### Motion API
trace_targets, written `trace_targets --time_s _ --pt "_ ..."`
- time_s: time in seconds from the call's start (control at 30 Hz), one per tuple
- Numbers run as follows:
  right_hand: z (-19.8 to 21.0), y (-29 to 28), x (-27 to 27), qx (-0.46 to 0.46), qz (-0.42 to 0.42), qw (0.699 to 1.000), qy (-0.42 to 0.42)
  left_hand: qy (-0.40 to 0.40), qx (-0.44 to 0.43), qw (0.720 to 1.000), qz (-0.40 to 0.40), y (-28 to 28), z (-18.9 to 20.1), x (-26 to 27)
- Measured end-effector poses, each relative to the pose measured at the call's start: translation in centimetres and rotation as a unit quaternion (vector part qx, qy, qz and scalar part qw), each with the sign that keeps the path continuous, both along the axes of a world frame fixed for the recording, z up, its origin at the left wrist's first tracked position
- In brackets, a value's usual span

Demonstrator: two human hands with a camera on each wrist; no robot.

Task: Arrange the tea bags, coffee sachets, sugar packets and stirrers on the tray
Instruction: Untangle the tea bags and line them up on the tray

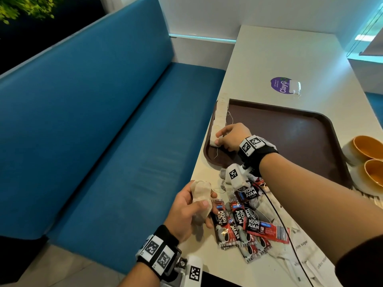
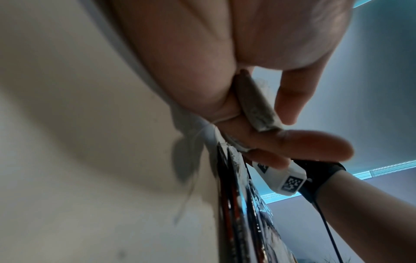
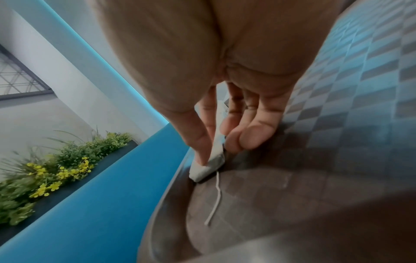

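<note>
Running along the far left, a blue bench seat point(image 1: 116, 125) beside the pale table point(image 1: 290, 59). Gripped over the table edge in the left hand point(image 1: 186, 214), fingers and thumb curled round them: a small bunch of tea bags point(image 1: 202, 200), shown edge-on between thumb and fingers in the left wrist view point(image 2: 256, 106). Just right of that hand, heaped loose on the table: red-and-black coffee sachets point(image 1: 244, 226), with white sugar packets point(image 1: 300, 253) under and beyond them. Further up, resting on the table: a dark brown tray point(image 1: 300, 137), with a row of tea bags point(image 1: 220, 114) laid along its left rim. Reaching across onto the tray, the right hand point(image 1: 232, 137), thumb and fingertips pinching one tea bag point(image 1: 214, 141) at the near end of that row; seen pressed against the tray floor near the rim in the right wrist view point(image 3: 209, 165), string trailing loose. Past the tray's far edge, one stray tea bag point(image 1: 295, 87) on a purple sticker point(image 1: 279, 84). At the far right, two orange-lined cups point(image 1: 366, 160).
</note>
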State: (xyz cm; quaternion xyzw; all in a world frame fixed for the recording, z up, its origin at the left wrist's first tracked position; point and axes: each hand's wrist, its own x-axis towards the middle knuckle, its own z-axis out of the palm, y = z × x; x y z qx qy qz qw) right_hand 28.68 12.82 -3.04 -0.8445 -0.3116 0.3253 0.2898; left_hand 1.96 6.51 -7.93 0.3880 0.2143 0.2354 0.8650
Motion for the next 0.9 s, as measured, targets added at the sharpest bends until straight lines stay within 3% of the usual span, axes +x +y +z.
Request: trace_targets --time_s 0.2,0.4,0.67,0.9 --pt "0.8 -1.2 -0.5 0.048 0.004 0.999 0.007 -0.006 -0.020 1.000 0.002 0.2 0.4 -0.1" --pt "4.4 -7.4 -5.2 0.136 0.026 0.988 0.063 0.018 -0.004 1.000 0.021 -0.1 0.3 0.0" --pt "2.9 -15.4 -11.6 0.108 0.037 0.987 0.116 0.038 -0.020 0.999 0.020 -0.7 0.8 0.0" --pt "2.6 -16.6 -12.5 0.111 0.020 0.988 0.105 0.073 -0.011 0.997 0.030 -1.1 1.0 0.0"
